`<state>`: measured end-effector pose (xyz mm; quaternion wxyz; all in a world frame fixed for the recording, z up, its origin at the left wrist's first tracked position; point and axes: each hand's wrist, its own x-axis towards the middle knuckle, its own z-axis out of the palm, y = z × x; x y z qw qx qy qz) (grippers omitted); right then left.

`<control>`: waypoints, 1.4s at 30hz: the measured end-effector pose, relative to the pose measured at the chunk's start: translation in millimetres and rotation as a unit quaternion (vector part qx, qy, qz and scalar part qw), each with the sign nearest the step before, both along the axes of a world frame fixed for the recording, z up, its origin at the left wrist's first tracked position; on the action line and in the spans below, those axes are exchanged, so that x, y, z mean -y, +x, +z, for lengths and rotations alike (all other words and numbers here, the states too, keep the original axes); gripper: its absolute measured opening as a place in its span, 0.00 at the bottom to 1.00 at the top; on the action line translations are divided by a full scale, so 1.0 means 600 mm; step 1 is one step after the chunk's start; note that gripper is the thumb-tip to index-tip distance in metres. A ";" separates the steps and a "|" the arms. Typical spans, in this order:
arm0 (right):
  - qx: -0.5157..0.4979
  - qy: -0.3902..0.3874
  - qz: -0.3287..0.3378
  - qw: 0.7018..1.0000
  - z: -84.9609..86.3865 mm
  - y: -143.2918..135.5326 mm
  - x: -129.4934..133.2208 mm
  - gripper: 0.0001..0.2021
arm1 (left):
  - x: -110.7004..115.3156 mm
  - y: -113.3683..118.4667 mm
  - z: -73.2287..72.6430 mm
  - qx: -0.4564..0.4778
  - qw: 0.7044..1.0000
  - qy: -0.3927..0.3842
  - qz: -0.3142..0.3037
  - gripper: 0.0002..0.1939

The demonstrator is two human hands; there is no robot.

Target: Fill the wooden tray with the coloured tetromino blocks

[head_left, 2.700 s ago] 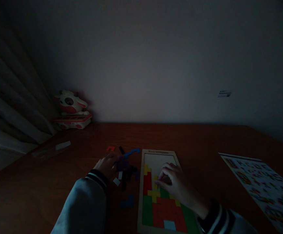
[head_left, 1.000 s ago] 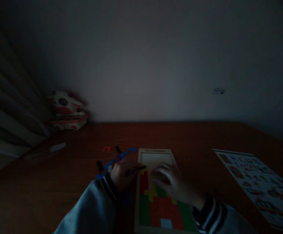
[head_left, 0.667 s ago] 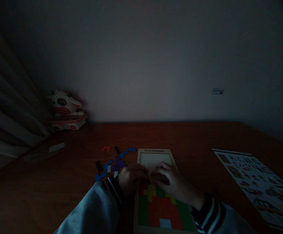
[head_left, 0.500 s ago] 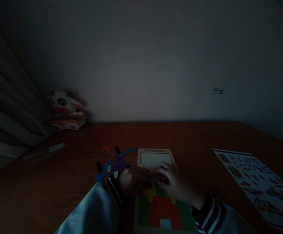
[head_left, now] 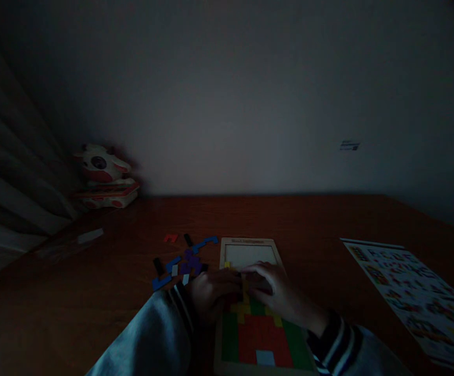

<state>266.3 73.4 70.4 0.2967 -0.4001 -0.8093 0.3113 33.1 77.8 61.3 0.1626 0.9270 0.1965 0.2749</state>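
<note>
A wooden tray puzzle (head_left: pixel 218 334) lies in front of me, its near half filled with red, green and yellow pieces and one pale square (head_left: pixel 265 357). Over its middle my left hand (head_left: pixel 213 292) comes in from the left, fingers curled and bunched together. My right hand (head_left: pixel 277 292) arches in from the right, thumb and fingers bent inward, with the fingertips of both hands meeting. Whatever sits between the fingertips is hidden in the dim light. A yellow piece (head_left: pixel 246 297) shows just below them.
Left of the tray lie loose puzzle pieces: blue (head_left: pixel 162 283), purple (head_left: pixel 191 261), black (head_left: pixel 158 266), white and red (head_left: pixel 170 238). A printed pattern sheet (head_left: pixel 415 297) lies to the right. A cow-shaped toy (head_left: pixel 107 180) stands at the back left by the curtain (head_left: pixel 11 167).
A dark piece that showed between my hands is out of sight, and yellow shows there instead. My right fingers have shifted slightly left, onto the left fingertips.
</note>
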 end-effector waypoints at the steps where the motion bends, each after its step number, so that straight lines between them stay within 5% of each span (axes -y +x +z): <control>1: -0.001 -0.002 -0.002 1.000 -0.002 0.000 0.000 0.17 | 0.000 -0.001 0.002 -0.009 1.000 0.004 -0.004 0.23; 9: -0.031 -0.034 -0.005 0.999 -0.007 0.003 0.001 0.15 | 0.003 0.002 0.011 -0.024 0.996 0.090 -0.003 0.19; 23: -0.041 -0.020 -0.014 0.999 -0.002 -0.004 0.000 0.10 | 0.014 0.008 0.015 -0.060 0.993 0.093 0.040 0.17; 29: -0.092 -0.027 -0.139 0.986 0.001 0.003 -0.011 0.12 | 0.009 0.007 0.015 -0.086 0.990 0.106 0.024 0.16; 34: -0.071 -0.011 -0.175 0.982 -0.009 0.012 -0.022 0.12 | 0.011 0.008 0.011 -0.072 0.991 0.105 0.032 0.14; 42: 0.020 0.081 -0.100 0.991 -0.009 0.027 -0.023 0.10 | 0.007 0.006 0.000 -0.058 0.992 0.111 0.028 0.15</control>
